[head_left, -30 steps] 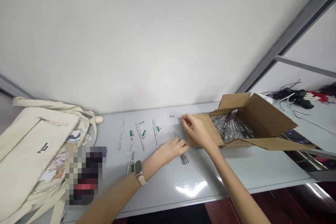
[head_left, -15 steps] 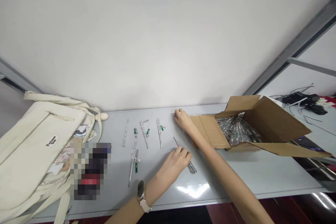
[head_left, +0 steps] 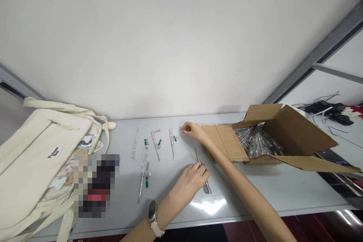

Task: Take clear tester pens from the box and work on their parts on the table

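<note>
apparently setting out small pieces: right hand holds small metal part in near-closed pinch, near green strip; left hand curled closed around clear-handled screwdriver over table; next move likely calls for light, exact fingertip control.

1. Left fingers are covering the slim tool mid-length.
2. Right fingers are mostly hiding a tiny part; too small to ID.
3. Pixelation is masking an item beside the bag.
4. Left edge is cutting the bag, bottom edge both forearms.
5. Box is hiding its pile's underside.
</note>
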A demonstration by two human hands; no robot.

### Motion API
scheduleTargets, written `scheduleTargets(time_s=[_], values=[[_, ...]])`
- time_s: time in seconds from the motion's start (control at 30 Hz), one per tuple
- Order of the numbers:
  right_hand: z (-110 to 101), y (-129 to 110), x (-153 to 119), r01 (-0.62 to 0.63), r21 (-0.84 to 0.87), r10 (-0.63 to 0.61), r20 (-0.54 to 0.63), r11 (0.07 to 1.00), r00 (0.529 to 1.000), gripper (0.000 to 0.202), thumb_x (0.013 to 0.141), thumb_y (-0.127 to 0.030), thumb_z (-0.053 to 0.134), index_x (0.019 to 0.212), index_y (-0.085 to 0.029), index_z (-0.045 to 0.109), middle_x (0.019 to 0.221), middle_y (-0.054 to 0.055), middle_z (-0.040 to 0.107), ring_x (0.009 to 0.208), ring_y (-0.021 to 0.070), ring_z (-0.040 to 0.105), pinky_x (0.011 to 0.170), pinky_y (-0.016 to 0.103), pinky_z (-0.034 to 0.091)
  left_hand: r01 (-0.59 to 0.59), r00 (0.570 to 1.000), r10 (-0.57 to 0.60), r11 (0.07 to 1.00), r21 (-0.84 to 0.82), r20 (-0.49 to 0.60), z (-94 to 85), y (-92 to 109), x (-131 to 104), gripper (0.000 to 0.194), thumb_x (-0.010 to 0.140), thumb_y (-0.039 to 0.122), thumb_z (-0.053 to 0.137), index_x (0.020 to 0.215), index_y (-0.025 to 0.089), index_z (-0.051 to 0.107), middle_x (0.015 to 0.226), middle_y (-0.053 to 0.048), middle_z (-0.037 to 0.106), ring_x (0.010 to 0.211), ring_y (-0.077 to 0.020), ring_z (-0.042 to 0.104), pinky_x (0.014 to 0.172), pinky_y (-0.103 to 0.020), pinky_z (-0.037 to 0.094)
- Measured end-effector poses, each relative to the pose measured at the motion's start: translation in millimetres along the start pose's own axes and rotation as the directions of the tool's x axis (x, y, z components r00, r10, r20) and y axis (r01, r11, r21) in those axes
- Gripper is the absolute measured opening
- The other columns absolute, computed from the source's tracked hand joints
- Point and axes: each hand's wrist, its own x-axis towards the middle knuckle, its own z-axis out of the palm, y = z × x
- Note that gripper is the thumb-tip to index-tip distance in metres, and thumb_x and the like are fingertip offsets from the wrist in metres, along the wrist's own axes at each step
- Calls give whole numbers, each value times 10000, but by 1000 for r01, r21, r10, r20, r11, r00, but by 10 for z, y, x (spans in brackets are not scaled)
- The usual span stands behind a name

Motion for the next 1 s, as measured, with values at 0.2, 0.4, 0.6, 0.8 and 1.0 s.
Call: scheduleTargets(time_s=[0.2, 0.4, 0.6, 0.8, 1.0], values=[[154, -199, 40, 50, 87, -52, 20, 995, 998, 75, 820, -116, 588, 855, -149, 645, 739, 16, 679, 664, 107, 587, 623, 188, 410, -18, 998, 21, 999, -39, 64, -23, 20, 23, 179, 876, 2, 473, 941, 155, 541, 954, -39, 614, 910, -198, 549, 698, -305, 449], [64, -262, -130, 89, 92, -83, -66, 992, 994, 134, 874, -124, 499, 845, -156, 626, 835, 46, 680, 732, 127, 582, 695, 225, 418, -26, 999, 28, 999, -32, 42, -9, -4, 9, 239, 833, -40, 448, 938, 153, 541, 950, -56, 615, 913, -210, 552, 687, -317, 459], [-227, -241, -655, 123, 119, -109, -125, 985, 986, 164, 904, -179, 446, 899, -168, 610, 858, 44, 670, 766, 145, 603, 702, 239, 439, 36, 998, -33, 999, 40, -61, 52, -110, -20, 466, 747, -97, 425, 1147, 127, 508, 1105, -78, 589, 970, -221, 540, 780, -328, 472], [-605, -128, -1220, 27, 31, -24, -103, 999, 994, 200, 929, -257, 413, 915, -198, 604, 823, 36, 668, 715, 167, 611, 653, 260, 440, -54, 995, 56, 998, 16, -84, 18, -177, -40, 390, 840, -43, 457, 1160, 177, 488, 1172, -53, 571, 980, -185, 524, 802, -302, 455], [-1287, 200, -1505, -348, -312, 272, -260, 884, 926, 131, 894, -214, 481, 887, -211, 611, 888, 70, 679, 801, 211, 641, 703, 296, 457, -121, 989, 119, 992, -23, -87, 102, -238, -21, 256, 886, -28, 442, 1025, 176, 509, 1004, -28, 586, 909, -165, 513, 792, -286, 427]])
